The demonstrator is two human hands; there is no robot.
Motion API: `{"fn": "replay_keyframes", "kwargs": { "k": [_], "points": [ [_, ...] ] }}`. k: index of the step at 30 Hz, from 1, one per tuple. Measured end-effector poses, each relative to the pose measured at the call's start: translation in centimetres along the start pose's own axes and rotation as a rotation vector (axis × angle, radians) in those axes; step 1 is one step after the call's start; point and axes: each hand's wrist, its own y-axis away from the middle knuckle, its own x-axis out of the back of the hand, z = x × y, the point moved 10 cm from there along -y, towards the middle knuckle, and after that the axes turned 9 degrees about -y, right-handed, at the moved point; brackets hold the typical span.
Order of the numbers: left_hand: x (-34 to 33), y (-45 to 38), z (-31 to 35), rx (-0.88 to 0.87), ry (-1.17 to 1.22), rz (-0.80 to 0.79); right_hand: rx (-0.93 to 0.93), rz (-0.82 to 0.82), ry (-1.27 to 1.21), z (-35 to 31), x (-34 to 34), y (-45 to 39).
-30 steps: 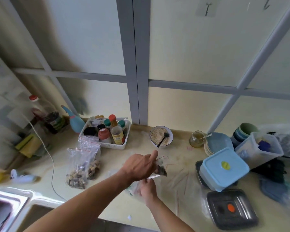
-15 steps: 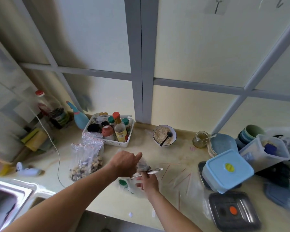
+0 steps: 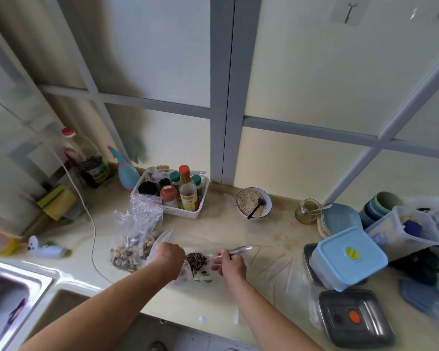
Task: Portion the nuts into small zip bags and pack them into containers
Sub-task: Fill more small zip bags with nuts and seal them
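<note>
Left hand: my left hand [image 3: 169, 254], just left of frame centre, is curled round the mouth of a clear bag of dark seeds [image 3: 192, 262], holding it against the counter [image 3: 238, 234].
Right hand: my right hand [image 3: 230, 261], right of the seed bag, pinches a metal spoon [image 3: 235, 250] whose bowl points to the right, away from the bag.
Nuts: two red-zip bags of mixed nuts [image 3: 134, 239] stand left of centre, one behind the other, touching the white basket [image 3: 174, 211]; both look partly full.
Done so far: I judge two portions bagged; whether they are zipped I cannot tell.
Left to do: the seed bag is in hand, and flat empty zip bags [image 3: 276, 267] with red strips lie to the right of my hands. Nothing looks packed yet: the blue-lidded box [image 3: 347, 259] at right is closed, the steel tin [image 3: 355, 319] at lower right too.
Stage: I would call it early to middle, the packing not begun.
Writing: the yellow label on the sauce bottle [image 3: 188, 193] in the basket and the green label on the dark bottle [image 3: 96, 171] at upper left are too small to read.
</note>
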Motion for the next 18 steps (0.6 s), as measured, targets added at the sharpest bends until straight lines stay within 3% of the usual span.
{"fn": "replay_keyframes", "kwargs": {
  "k": [11,18],
  "points": [
    [-1.2,-1.0,-1.5,0.114,0.253,0.030,0.141,0.063,-0.120,-4.5,0.4,1.3],
    [-2.4,-0.8,-1.4,0.141,0.447,0.024,0.246,0.128,-0.009,-6.0,0.0,1.5]
  ]
}}
